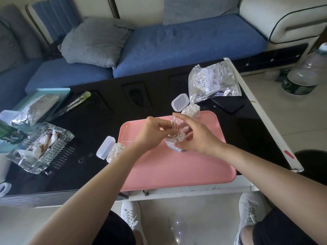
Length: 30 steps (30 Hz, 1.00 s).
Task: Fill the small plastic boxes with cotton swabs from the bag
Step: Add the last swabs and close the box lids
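A small clear plastic box (pixel 174 146) stands on the pink tray (pixel 177 170), partly filled with cotton swabs. My right hand (pixel 196 137) curls round this box. My left hand (pixel 152 133) pinches a few cotton swabs (pixel 174 125) upright over the box's open top. Two full boxes with open lids stand nearby: one (pixel 191 111) at the tray's far edge, one (pixel 115 151) just left of the tray. The silver swab bag (pixel 212 82) lies at the far right of the table. Two loose swabs (pixel 124 135) lie on the tray's left part.
The black table (pixel 88 121) carries a glass dish (pixel 40 147) with wrappers, a teal tray (pixel 62 92) with another foil bag, a clear pen-like object (pixel 74 101) and a dark phone (pixel 228 103). A blue sofa runs behind. A large water bottle (pixel 304 76) stands on the floor at right.
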Each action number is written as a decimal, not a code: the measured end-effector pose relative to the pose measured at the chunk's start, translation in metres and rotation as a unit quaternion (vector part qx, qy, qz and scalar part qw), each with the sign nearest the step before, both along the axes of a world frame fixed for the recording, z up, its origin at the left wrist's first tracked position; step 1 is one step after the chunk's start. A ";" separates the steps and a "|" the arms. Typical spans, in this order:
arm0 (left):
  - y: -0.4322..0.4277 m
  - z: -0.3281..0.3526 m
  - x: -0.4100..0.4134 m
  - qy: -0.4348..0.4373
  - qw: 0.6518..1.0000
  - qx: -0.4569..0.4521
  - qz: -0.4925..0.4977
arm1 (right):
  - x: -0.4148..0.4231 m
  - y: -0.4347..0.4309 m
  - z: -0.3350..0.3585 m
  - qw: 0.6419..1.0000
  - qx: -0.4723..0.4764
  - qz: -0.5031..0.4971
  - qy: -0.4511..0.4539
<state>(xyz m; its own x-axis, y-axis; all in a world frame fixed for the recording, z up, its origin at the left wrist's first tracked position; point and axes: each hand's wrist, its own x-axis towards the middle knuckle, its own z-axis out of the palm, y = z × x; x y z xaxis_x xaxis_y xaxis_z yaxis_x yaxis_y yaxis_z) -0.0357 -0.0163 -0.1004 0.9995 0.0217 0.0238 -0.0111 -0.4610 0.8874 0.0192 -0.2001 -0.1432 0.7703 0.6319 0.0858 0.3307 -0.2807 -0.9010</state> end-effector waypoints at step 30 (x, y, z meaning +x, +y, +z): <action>0.034 0.003 0.006 0.033 0.994 0.060 -0.085 | 0.001 0.014 0.009 0.992 0.045 -0.100 0.055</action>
